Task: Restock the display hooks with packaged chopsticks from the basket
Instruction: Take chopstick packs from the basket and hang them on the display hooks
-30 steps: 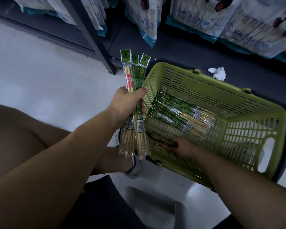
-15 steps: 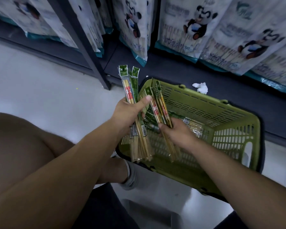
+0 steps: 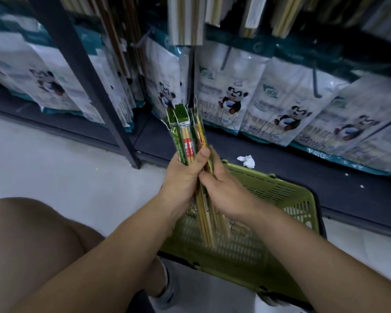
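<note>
A bundle of packaged chopsticks (image 3: 186, 134) with green header cards stands upright at the middle of the view. My left hand (image 3: 183, 177) is closed around its left side, thumb across the front. My right hand (image 3: 226, 190) presses against the bundle's right side, fingers wrapped on it. Both hands touch each other above the green plastic basket (image 3: 280, 195), which sits on the floor below them. A few chopstick packs (image 3: 237, 227) lie on the basket's bottom, mostly hidden by my arms. Display hooks (image 3: 315, 82) jut out above the hanging bags on the rack.
White panda-printed bags (image 3: 233, 96) hang in a row along the dark shelf rack. More long packs (image 3: 185, 21) hang from above. A dark rack post (image 3: 88, 80) slants down at left. A crumpled white paper (image 3: 246, 161) lies on the dark base shelf. My knee fills the lower left.
My right hand lifted packs out of the basket and joined them to the bundle in my left hand. The view has tilted upward toward the rack.
</note>
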The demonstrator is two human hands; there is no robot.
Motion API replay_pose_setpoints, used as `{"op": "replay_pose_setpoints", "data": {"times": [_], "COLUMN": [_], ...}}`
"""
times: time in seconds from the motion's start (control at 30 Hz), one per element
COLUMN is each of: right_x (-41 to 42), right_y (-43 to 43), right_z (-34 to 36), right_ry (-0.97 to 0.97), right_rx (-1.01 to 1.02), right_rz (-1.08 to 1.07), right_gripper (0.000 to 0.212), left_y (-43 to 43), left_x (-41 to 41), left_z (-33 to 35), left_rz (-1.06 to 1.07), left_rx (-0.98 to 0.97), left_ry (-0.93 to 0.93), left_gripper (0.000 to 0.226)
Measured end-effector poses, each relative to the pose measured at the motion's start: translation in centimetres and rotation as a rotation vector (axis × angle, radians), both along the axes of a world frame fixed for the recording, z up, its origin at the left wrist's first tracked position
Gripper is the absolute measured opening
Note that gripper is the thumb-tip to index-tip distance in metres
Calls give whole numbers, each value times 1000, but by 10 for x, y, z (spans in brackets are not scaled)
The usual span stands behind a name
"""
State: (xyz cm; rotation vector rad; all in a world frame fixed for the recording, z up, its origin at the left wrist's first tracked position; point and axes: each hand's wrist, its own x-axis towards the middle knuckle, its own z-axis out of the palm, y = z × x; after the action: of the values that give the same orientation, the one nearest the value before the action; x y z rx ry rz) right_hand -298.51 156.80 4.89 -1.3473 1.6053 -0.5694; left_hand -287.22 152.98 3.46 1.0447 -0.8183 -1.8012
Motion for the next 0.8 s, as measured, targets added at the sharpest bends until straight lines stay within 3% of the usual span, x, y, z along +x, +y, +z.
{"op": "replay_pose_setpoints", "data": {"times": [0.1,0.3,0.57,0.67,0.8], "right_x": [-9,-23,-44,-53,-65], "right_y": [0,-2,-20,-30,-39], "right_z": [28,87,148,171,194], "right_ry": [206,725,1056,1000,523], "right_rx": [-60,-278,-605,-653,-616], "right_rz": [102,197,72,8,-12], "right_gripper": [71,75,87,93,82], "left_y": [-8,-24,-50,-62,-74], "left_x": [-3,-10,-29,-35,-43], "left_z": [21,71,156,178,195], "left_rz": [-27,-127,-134,-154,-135], "left_rx": [-63,-131,-221,-277,-337], "left_ry": [14,8,-2,45,40], "left_gripper": [33,26,51,31,20]}}
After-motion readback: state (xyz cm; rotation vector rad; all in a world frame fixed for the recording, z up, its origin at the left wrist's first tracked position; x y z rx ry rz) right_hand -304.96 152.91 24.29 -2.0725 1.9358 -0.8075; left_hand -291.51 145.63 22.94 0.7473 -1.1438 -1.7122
